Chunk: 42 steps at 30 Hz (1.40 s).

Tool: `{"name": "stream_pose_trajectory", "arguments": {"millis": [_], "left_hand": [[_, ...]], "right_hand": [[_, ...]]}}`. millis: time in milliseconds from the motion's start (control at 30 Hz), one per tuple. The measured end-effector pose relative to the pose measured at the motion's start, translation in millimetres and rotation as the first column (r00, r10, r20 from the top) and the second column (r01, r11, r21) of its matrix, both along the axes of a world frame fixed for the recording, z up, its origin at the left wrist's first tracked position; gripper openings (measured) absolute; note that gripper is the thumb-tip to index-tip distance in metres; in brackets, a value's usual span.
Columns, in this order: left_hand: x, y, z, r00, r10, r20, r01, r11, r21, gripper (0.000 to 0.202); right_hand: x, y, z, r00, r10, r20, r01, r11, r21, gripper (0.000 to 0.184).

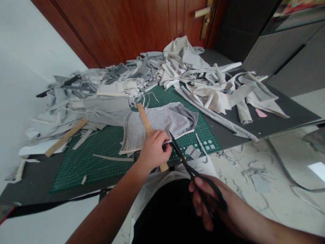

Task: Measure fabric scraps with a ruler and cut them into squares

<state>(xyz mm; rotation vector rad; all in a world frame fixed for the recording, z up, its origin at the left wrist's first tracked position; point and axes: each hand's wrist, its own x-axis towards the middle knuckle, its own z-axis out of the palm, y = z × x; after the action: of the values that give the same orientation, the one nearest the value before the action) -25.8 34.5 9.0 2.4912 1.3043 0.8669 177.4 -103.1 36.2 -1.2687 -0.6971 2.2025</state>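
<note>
A grey piece of fabric (162,118) lies in layers on the green cutting mat (83,169), close to the table's front edge. My left hand (155,149) is closed on the fabric's near edge, thumb and fingers pinched together. A wooden ruler (144,119) lies across the fabric and passes under that hand, its lower end sticking out beyond the table edge. In my right hand (207,200) is a pair of black scissors (186,165), fingers through the handles. The scissors' tips touch or nearly touch the fabric edge just right of my left hand; whether the blades are around it I cannot tell.
Heaps of grey and cream fabric scraps (175,67) cover the table's back and left. A second wooden ruler (66,137) lies at the left. Small offcuts (193,152) rest at the mat's right edge. Thread and scraps litter the tiled floor (243,189). A wooden door (122,30) stands behind.
</note>
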Motion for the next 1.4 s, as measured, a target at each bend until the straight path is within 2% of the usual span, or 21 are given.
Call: {"name": "stream_pose_trajectory", "arguments": {"millis": [233, 467, 600, 667, 733, 1033, 1400], "left_hand": [[1, 0, -0.4, 0.998, -0.043, -0.039, 0.044, 0.999, 0.019, 0.016], [-2, -3, 0.8, 0.996, -0.081, -0.037, 0.080, 0.996, -0.038, 0.018], [-2, -8, -0.2, 0.992, 0.020, -0.123, -0.027, 0.998, -0.057, 0.014], [-1, -10, -1.6, 0.989, 0.085, -0.120, -0.094, 0.993, -0.074, 0.014], [-1, -11, -3.1, 0.989, 0.104, -0.105, -0.113, 0.990, -0.080, 0.014], [-3, -10, -5.1, 0.996, 0.049, -0.073, -0.053, 0.997, -0.054, 0.012], [-5, -9, -5.9, 1.000, 0.015, 0.009, -0.015, 0.996, -0.090, 0.011]], "right_hand": [[-13, 10, 0.0, 0.999, -0.036, 0.036, 0.036, 0.999, 0.025, 0.073], [-23, 19, -3.5, 0.996, -0.070, 0.057, 0.066, 0.996, 0.065, 0.067], [-22, 19, -5.0, 0.994, -0.065, 0.090, 0.058, 0.995, 0.083, 0.065], [-22, 19, -4.9, 0.992, -0.060, 0.107, 0.052, 0.996, 0.075, 0.066], [-23, 19, -5.2, 0.991, -0.060, 0.116, 0.053, 0.996, 0.066, 0.067], [-23, 22, -11.3, 0.994, -0.062, 0.091, 0.054, 0.994, 0.093, 0.068], [-32, 27, -17.5, 0.987, -0.145, 0.069, 0.137, 0.985, 0.110, 0.061]]}}
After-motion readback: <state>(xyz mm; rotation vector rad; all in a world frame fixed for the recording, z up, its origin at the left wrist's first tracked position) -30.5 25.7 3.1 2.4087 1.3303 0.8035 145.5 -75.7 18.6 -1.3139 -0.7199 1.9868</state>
